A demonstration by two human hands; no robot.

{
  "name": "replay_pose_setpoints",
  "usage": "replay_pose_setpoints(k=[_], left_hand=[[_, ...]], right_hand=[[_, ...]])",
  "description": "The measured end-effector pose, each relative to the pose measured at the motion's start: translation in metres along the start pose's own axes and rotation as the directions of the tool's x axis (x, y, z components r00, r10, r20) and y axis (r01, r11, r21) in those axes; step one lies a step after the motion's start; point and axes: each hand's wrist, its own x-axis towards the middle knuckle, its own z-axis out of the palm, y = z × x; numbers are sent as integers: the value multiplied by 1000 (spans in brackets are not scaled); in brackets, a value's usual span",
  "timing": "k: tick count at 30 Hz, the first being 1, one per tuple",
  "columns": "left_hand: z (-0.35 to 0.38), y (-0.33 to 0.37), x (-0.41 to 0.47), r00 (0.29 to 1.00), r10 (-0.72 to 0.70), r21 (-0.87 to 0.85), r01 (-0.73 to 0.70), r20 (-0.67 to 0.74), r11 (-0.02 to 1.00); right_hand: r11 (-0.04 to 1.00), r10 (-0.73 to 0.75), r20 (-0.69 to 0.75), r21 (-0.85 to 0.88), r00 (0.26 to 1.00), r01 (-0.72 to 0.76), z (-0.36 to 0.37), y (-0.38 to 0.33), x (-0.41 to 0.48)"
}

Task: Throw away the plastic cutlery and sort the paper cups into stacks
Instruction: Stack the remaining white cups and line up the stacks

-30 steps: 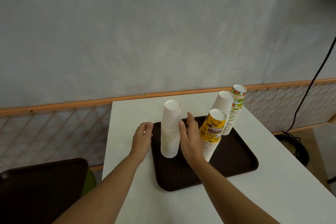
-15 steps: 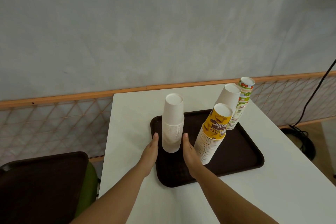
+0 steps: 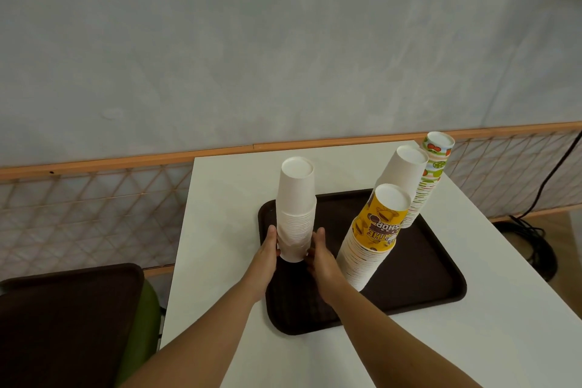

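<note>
A tall stack of plain white paper cups (image 3: pixel 296 208), upside down, stands at the left end of a dark brown tray (image 3: pixel 419 277). My left hand (image 3: pixel 267 253) presses its left side near the base and my right hand (image 3: pixel 321 257) presses its right side, so both hands clasp the stack. To the right stands a stack topped by a yellow printed cup (image 3: pixel 376 230). Behind it are another white stack (image 3: pixel 404 172) and a thin fruit-patterned stack (image 3: pixel 431 170). No plastic cutlery shows.
The tray lies on a white table (image 3: pixel 220 230) set against an orange rail with mesh netting (image 3: pixel 94 198). A second dark tray (image 3: pixel 63 318) rests on a green seat at the lower left. Black cables (image 3: pixel 532 242) lie on the floor at the right.
Both hands slid down from mid-height of the white stack to its base and closed in on it. The camera view shifted, so the table appears lower and closer.
</note>
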Motion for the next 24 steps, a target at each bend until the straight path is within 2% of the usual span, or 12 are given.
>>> replay_pose_setpoints(k=[12,20,24], left_hand=[[-10,28,33,998,60,-35,-60,-8,998],[-6,33,44,998,57,-31,-57,-29,998],[-4,34,41,997,65,-32,-66,-41,997]], right_hand=[[998,46,-91,-26,995,-48,15,-37,39],[999,6,-83,45,997,-2,16,-42,50],[1000,11,-96,24,995,-9,16,-45,51]])
